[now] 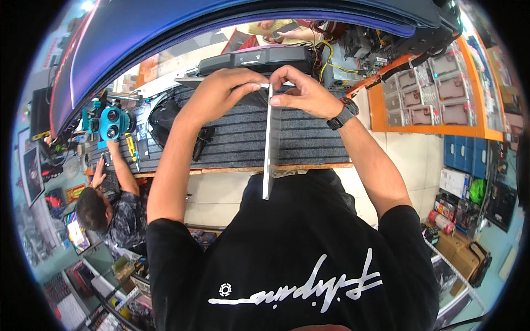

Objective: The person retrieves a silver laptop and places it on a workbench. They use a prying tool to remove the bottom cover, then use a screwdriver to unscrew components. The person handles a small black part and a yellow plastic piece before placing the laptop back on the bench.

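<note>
My left hand (226, 91) and my right hand (298, 94) pinch the far end of a thin silver slab (267, 154), seen edge-on and stretching toward my body; it looks like a laptop, though I cannot tell for sure. Both hands are above a grey ribbed bench mat (309, 146). A flat dark panel (187, 81) sticks out behind my left hand. Just beyond my hands lies a long black case (248, 59). Left of my left forearm are a black bag-like item (160, 127) and a small dark object (201, 140) on the mat.
At left, another person (102, 218) works beside a teal microscope (113, 121) and yellow-handled tools (131, 149). Open computer hardware (345, 63) stands behind my right hand. An orange-framed display case (378, 116) is at right. More people (276, 30) show at the top.
</note>
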`<move>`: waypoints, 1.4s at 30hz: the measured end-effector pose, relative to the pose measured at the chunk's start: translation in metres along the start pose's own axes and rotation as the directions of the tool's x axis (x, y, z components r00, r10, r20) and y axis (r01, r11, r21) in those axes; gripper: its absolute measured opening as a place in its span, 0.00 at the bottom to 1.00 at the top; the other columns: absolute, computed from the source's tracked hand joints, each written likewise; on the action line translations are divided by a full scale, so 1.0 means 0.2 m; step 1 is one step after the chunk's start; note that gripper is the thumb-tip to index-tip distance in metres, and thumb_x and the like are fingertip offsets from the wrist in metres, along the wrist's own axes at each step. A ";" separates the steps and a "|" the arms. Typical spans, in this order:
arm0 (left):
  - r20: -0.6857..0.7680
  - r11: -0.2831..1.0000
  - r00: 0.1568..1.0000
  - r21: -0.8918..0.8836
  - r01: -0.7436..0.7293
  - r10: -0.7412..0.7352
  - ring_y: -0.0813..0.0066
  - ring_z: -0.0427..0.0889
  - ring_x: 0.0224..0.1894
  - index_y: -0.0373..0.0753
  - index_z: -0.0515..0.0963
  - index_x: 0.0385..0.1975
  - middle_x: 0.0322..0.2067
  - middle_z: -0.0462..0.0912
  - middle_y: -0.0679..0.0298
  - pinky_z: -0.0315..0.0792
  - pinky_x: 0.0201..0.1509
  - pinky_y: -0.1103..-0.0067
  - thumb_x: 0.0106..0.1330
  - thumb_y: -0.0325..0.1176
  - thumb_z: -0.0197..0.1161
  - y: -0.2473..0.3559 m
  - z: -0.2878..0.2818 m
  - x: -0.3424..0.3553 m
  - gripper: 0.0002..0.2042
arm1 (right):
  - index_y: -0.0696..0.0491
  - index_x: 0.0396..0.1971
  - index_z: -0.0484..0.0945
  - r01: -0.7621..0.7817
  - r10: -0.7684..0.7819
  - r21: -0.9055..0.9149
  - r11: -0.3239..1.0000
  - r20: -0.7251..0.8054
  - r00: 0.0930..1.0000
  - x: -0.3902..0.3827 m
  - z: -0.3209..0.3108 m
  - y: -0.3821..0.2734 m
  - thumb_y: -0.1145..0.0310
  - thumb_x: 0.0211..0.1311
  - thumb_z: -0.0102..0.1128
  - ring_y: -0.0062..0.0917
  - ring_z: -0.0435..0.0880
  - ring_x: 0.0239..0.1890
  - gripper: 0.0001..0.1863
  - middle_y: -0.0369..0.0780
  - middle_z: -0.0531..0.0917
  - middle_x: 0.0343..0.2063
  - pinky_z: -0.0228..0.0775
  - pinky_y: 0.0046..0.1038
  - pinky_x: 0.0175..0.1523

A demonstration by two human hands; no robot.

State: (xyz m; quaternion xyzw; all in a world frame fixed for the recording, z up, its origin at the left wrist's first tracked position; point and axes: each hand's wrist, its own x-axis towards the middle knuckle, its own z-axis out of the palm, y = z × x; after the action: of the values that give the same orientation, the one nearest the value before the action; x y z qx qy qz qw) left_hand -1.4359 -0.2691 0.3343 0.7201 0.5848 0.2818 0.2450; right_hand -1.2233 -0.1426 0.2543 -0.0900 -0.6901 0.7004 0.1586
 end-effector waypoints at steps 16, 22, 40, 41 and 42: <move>0.019 0.974 0.974 0.026 0.224 -0.225 0.70 0.82 0.52 0.41 0.86 0.45 0.45 0.87 0.65 0.61 0.62 0.69 0.71 0.35 0.64 0.10 0.02 0.06 0.09 | 0.51 0.45 0.78 0.112 -0.116 0.176 0.978 0.017 0.993 0.01 -0.10 0.11 0.56 0.70 0.67 0.15 0.75 0.44 0.15 0.31 0.79 0.40 0.70 0.24 0.52; 0.008 0.979 0.985 0.110 0.172 -0.174 0.71 0.80 0.52 0.42 0.86 0.44 0.45 0.85 0.67 0.58 0.62 0.68 0.69 0.35 0.65 0.16 0.07 0.09 0.08 | 0.53 0.50 0.80 0.064 -0.074 0.129 0.990 0.074 0.995 0.00 -0.16 0.22 0.52 0.70 0.66 0.21 0.79 0.49 0.20 0.35 0.82 0.46 0.71 0.27 0.57; -0.207 0.936 0.966 0.282 0.210 -0.155 0.68 0.77 0.52 0.46 0.85 0.41 0.43 0.81 0.67 0.55 0.66 0.66 0.59 0.35 0.67 0.21 0.16 -0.05 0.10 | 0.54 0.43 0.78 0.131 -0.123 -0.067 0.989 0.112 0.986 0.04 -0.05 0.18 0.49 0.62 0.73 0.22 0.80 0.44 0.24 0.35 0.82 0.39 0.74 0.30 0.53; -0.242 0.928 0.961 0.307 0.210 -0.138 0.68 0.77 0.52 0.46 0.85 0.40 0.43 0.81 0.68 0.55 0.66 0.66 0.57 0.34 0.67 0.20 0.18 -0.07 0.11 | 0.54 0.43 0.78 0.110 -0.101 -0.067 0.992 0.135 0.986 0.05 -0.05 0.17 0.51 0.62 0.73 0.24 0.80 0.45 0.23 0.36 0.82 0.40 0.74 0.31 0.55; -0.282 0.929 0.951 0.303 0.211 -0.124 0.68 0.77 0.50 0.47 0.85 0.39 0.41 0.81 0.68 0.55 0.66 0.65 0.54 0.33 0.66 0.19 0.20 -0.09 0.12 | 0.54 0.43 0.77 0.089 -0.078 -0.067 0.994 0.159 0.984 0.06 -0.04 0.17 0.53 0.63 0.72 0.25 0.80 0.46 0.22 0.36 0.81 0.41 0.74 0.32 0.57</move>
State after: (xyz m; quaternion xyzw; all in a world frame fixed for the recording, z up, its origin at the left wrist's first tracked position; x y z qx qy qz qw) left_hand -1.3838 -0.2953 0.3287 0.6549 0.7104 0.2491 0.0664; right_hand -1.2348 -0.1310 0.2214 -0.0118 -0.7291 0.6719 0.1300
